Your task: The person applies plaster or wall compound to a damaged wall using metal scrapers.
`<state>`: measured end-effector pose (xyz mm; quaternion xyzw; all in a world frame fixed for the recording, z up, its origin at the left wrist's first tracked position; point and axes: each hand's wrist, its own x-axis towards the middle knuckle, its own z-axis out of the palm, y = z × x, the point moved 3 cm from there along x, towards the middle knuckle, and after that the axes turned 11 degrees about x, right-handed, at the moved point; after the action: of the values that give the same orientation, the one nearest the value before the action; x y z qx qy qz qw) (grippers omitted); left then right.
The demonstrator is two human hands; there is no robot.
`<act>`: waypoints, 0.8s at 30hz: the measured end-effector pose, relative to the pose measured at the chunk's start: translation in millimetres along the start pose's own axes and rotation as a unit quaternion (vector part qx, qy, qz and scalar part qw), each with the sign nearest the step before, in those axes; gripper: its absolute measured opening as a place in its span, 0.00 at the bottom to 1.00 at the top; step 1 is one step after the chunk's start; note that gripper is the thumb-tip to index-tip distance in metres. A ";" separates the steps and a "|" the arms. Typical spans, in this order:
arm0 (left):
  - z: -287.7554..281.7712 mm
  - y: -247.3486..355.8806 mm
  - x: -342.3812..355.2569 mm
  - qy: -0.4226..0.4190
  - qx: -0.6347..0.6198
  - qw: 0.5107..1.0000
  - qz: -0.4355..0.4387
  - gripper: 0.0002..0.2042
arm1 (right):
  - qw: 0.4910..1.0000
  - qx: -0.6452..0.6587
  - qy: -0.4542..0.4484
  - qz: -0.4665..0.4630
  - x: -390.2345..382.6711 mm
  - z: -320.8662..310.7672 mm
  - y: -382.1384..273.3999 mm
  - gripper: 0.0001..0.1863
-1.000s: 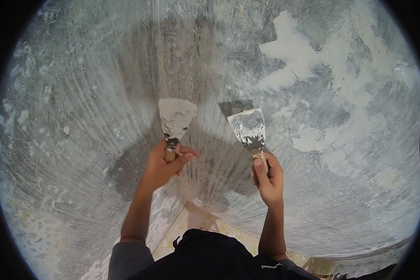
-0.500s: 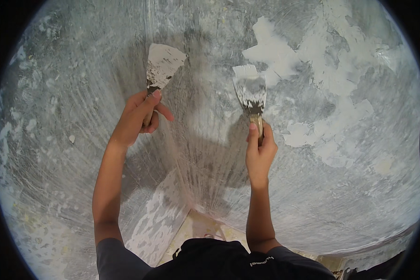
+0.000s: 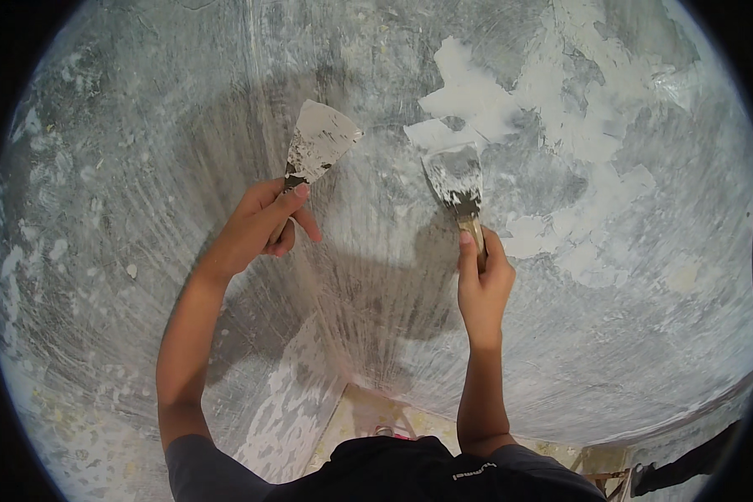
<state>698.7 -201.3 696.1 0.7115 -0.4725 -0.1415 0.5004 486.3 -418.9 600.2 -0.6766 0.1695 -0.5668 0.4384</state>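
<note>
My left hand (image 3: pixel 263 224) is closed round the handle of a putty knife (image 3: pixel 321 140), its index finger stretched away from the grip. White filler with dark specks coats that broad blade, and the handle is mostly hidden in my palm. In my right hand (image 3: pixel 487 289) is a second putty knife (image 3: pixel 456 177), held by its pale handle with the thumb on top. Filler smears its blade, which lies at the grey wall (image 3: pixel 376 75). Just above its edge is a patch of white filler (image 3: pixel 432 132).
Large white filler patches (image 3: pixel 573 100) cover the wall at the upper right, with small white spots at the far left. Below, a mottled white-and-grey surface (image 3: pixel 289 385) meets a yellowish corner (image 3: pixel 351 418). A dark object (image 3: pixel 686 468) shows at the lower right.
Both putty knives have shifted right and slightly down in view. A strip of white filler now shows on the wall above the right blade, whose tip carries less filler.
</note>
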 end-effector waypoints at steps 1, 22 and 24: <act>-0.2 -1.1 -2.0 -0.003 -0.003 1.000 -0.004 0.17 | 1.000 -0.001 0.000 0.000 -4.5 -0.6 -3.0 0.13; 3.2 -27.5 -12.5 -0.077 -0.042 0.996 -0.010 0.10 | 0.999 0.019 0.006 -0.044 21.4 44.2 -11.0 0.17; -0.2 -29.5 -15.5 -0.075 -0.045 0.996 -0.006 0.10 | 1.000 0.002 0.004 -0.011 12.7 28.3 -4.6 0.17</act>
<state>706.5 -187.0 667.0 0.6785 -0.4976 -0.2185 0.4943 514.8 -414.2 612.4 -0.6753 0.1624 -0.5746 0.4329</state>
